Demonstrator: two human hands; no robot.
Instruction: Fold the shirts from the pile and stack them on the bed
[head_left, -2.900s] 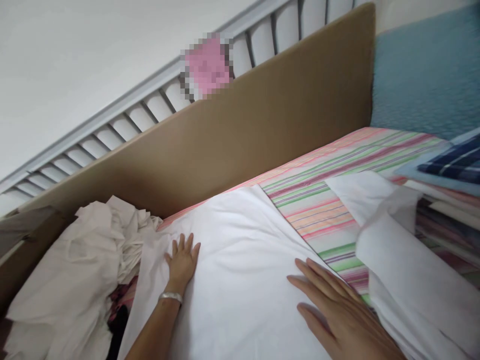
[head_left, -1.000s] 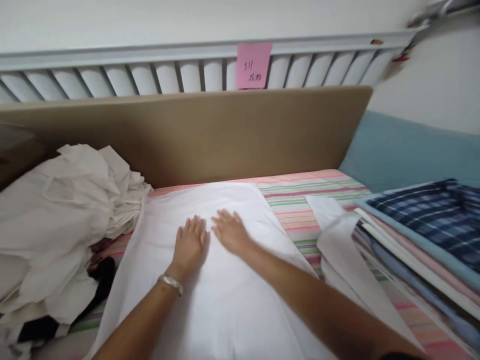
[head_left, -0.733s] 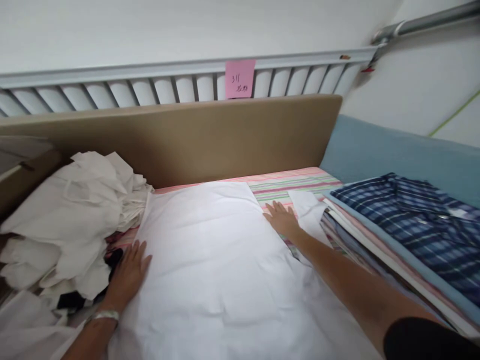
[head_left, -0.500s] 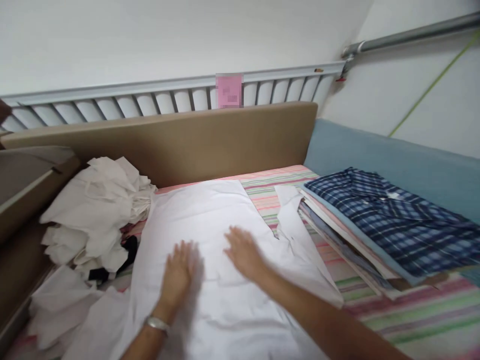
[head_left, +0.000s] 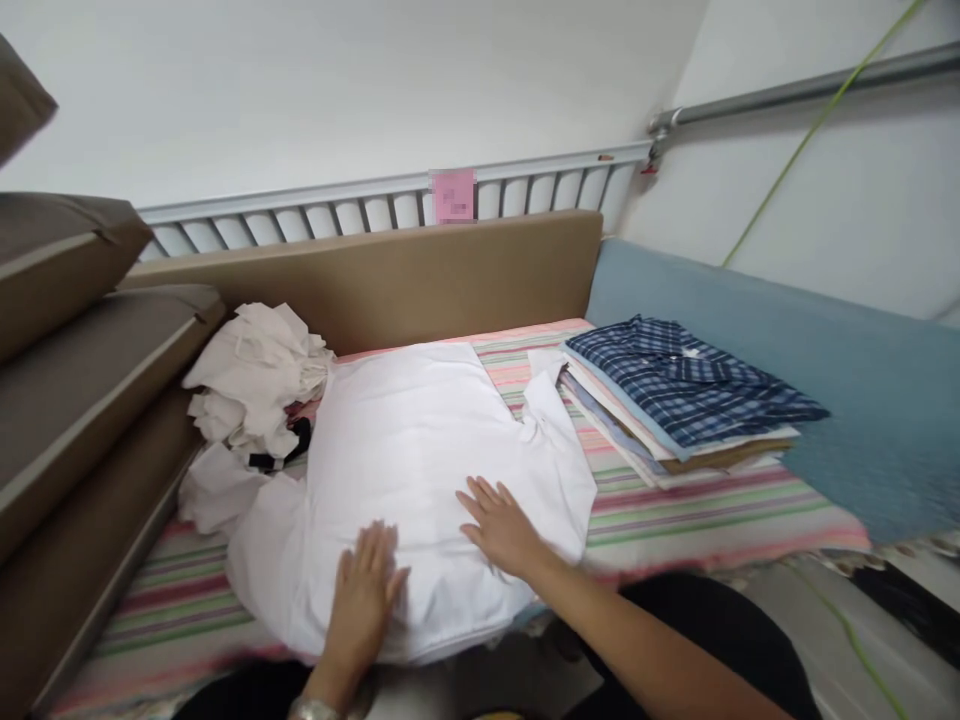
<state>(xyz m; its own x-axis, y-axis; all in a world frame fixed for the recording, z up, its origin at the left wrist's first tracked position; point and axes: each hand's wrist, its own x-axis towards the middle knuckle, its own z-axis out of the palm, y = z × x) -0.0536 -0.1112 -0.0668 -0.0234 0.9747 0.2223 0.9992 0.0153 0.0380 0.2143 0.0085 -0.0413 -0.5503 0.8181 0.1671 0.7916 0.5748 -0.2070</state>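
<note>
A white shirt [head_left: 405,430] lies spread out on a striped cloth, its sleeves reaching to either side. Flat on its lower left part rests my left hand [head_left: 366,585], fingers stretched and slightly blurred. My right hand [head_left: 499,525] lies palm down on the lower right part, fingers spread. Neither hand grips the fabric. To the right is a stack of folded clothes with a blue plaid shirt [head_left: 675,370] on top. A crumpled heap of white garments [head_left: 251,375] sits to the left, a black item [head_left: 301,440] beside it.
Brown cushions [head_left: 90,360] are piled at the left edge. A tan padded board [head_left: 420,280] stands along the back, before a white radiator [head_left: 337,212]. A blue padded panel [head_left: 750,330] borders the right. The striped cloth [head_left: 697,510] ends in a fringe at the front.
The view has pulled back and shows more of the bed's front edge. Both hands are now nearer the shirt's lower edge, still flat, and the fabric looks smoother.
</note>
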